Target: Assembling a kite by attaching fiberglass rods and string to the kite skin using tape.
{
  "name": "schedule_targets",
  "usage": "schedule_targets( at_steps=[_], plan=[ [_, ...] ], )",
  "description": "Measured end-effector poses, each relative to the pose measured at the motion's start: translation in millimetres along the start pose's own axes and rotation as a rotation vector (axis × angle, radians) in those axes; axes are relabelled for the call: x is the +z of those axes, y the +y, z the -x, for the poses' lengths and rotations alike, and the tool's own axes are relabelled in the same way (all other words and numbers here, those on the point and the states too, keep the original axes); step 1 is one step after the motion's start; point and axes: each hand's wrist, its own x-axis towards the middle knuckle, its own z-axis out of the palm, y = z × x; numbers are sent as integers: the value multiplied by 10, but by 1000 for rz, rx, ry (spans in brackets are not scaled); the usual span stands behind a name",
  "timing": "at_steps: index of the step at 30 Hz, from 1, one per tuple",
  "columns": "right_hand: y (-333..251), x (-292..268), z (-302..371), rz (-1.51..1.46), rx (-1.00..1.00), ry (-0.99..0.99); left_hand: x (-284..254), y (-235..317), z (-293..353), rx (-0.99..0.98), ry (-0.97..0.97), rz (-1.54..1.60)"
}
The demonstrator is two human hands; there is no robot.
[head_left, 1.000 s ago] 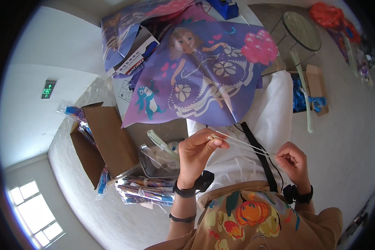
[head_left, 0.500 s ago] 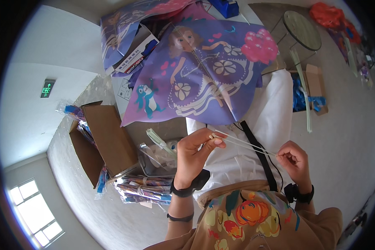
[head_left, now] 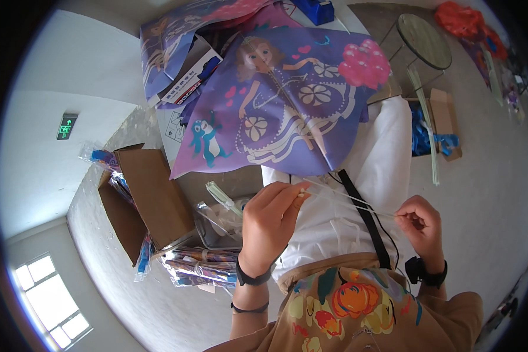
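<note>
Over my lap, two thin white rods (head_left: 358,202) stretch between my hands. My left hand (head_left: 268,226) is closed, pinching their left ends along with small pale bits at the fingertips. My right hand (head_left: 420,226) is also closed, with thumb and fingers on the right ends. Motion smears the rods near my left fingertips. Beyond my hands, a purple kite (head_left: 281,88) printed with a girl in a wide dress lies across the table edge and my knees. A dark spine runs down its middle. Neither hand touches it.
A bundle of pale rods (head_left: 223,196) rests in a grey bin (head_left: 202,234) at my left. Beside it are an open cardboard box (head_left: 158,196) and packed kite bundles (head_left: 202,267). At right stand a round stool (head_left: 425,41) and a box (head_left: 446,117) of blue material.
My left hand has drawn slightly left and turned, hiding more of its fingers. My right hand has shifted a little right. The rods have moved with them, their left ends further apart.
</note>
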Motion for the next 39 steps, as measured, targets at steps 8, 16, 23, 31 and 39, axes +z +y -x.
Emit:
schedule_targets(
  at_steps=[8, 16, 23, 31, 39],
  plan=[
    [-101, 62, -50, 79, -105, 33, 151, 70, 6, 80, -42, -114],
    [-173, 430, -304, -33, -111, 78, 498, 97, 19, 24, -202, 274],
    [59, 272, -236, -129, -80, 155, 273, -121, 3, -313, 7, 603],
    [-126, 387, -256, -118, -175, -102, 342, -100, -6, -50, -69, 18],
    [-201, 490, -348, -41, -307, -315, 455, -11, 47, -16, -284, 255]
  ],
)
